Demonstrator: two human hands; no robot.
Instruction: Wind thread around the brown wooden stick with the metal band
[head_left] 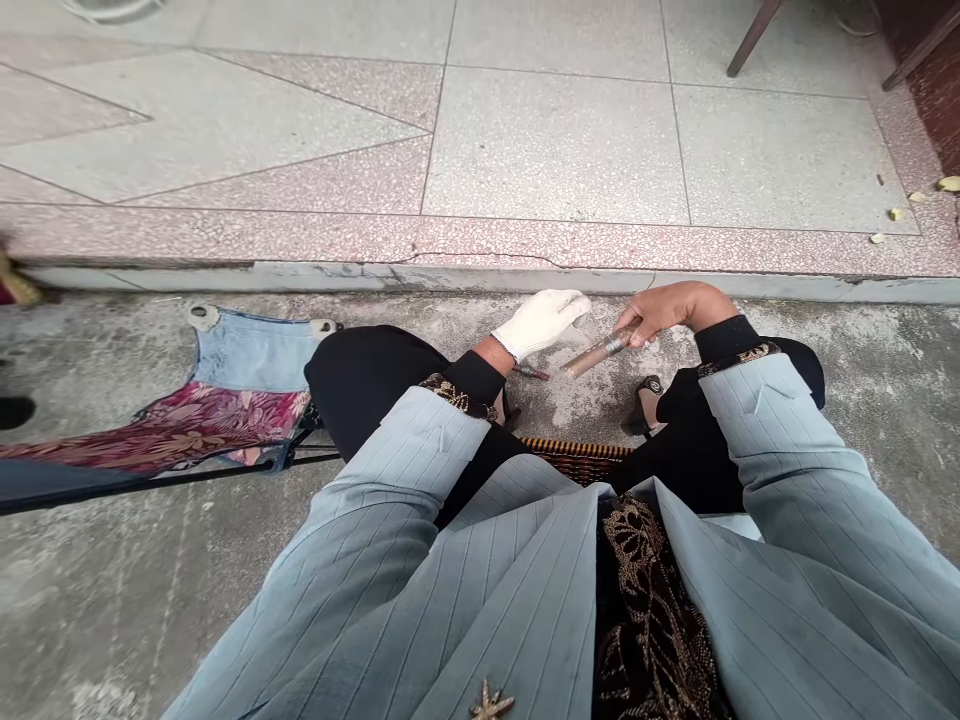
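My left hand wears a white knit glove. Its fingers are curled together, and whatever they may hold is hidden from above. My bare right hand grips a wooden tool handle wound with metal wire close to the fingers. The pale free end of that handle slants down toward the left, a little apart from the glove. Its other end disappears under the right hand, so the kind of tool cannot be made out. Below the glove shows a small dark reddish piece, partly covered by my left wrist.
A raised tiled step runs across in front, its edge just beyond my hands. A folding chair with floral and denim cloth stands at left. Between my legs shows a woven wicker edge. Furniture legs stand at upper right.
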